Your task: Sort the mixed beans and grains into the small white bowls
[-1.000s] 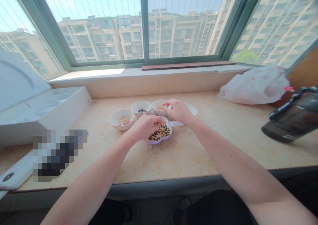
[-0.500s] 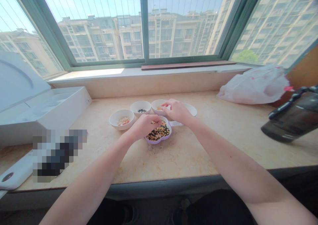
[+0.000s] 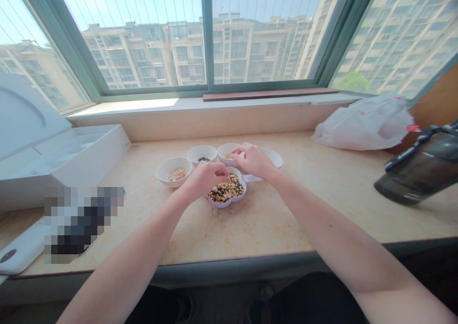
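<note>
My left hand (image 3: 208,177) hovers over the left side of a purple-rimmed, lobed dish (image 3: 224,204) holding mixed beans (image 3: 229,190), yellow, dark and pale. Its fingers are curled and pinched together; whatever may be between them is too small to make out. Over the right edge of a white bowl (image 3: 222,147) with a few yellowish pieces is my right hand (image 3: 256,160), its fingertips drawn together and pointing down. Left of that bowl stand a white bowl (image 3: 195,150) with black beans and another white bowl (image 3: 162,169) with pale and reddish pieces.
Behind my right hand lies a white dish (image 3: 275,158), partly hidden. An open white box (image 3: 89,159) stands at the left, near a blurred dark object (image 3: 86,226). At the right are a plastic bag (image 3: 365,126) and a tilted dark jug (image 3: 415,171).
My left hand has lifted a little and shifted slightly left over the dish, uncovering more beans. My right hand stays over the same white bowl.
</note>
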`<state>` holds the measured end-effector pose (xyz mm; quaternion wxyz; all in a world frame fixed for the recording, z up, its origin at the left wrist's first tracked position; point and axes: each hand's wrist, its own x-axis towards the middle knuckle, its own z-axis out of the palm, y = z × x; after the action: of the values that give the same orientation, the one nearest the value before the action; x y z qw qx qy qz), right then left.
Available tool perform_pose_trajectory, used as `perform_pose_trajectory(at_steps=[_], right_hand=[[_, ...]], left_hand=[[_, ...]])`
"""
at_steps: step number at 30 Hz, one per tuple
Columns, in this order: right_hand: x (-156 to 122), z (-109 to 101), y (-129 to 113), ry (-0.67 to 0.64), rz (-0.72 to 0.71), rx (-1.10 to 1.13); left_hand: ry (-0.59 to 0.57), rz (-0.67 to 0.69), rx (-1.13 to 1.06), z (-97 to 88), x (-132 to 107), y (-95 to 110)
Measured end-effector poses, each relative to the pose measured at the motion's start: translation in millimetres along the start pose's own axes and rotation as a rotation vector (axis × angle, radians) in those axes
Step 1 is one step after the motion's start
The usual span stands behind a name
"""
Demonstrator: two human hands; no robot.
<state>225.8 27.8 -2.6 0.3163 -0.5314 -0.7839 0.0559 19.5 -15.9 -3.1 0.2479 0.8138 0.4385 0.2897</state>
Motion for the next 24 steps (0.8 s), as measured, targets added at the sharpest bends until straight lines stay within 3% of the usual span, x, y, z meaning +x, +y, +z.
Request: perform_pose_trajectory(at_steps=[14,24], right_hand=[[-1.3,-3.8,-4.7,-0.014,0.005,-0.002],[-2.4,-4.4,-7.1,-0.018,0.000,0.008]], left_hand=[[-0.002,0.054,0.093,-1.8,-0.1,-5.5],[-0.015,0.031,-0.107,-2.1,-3.5,-2.1]])
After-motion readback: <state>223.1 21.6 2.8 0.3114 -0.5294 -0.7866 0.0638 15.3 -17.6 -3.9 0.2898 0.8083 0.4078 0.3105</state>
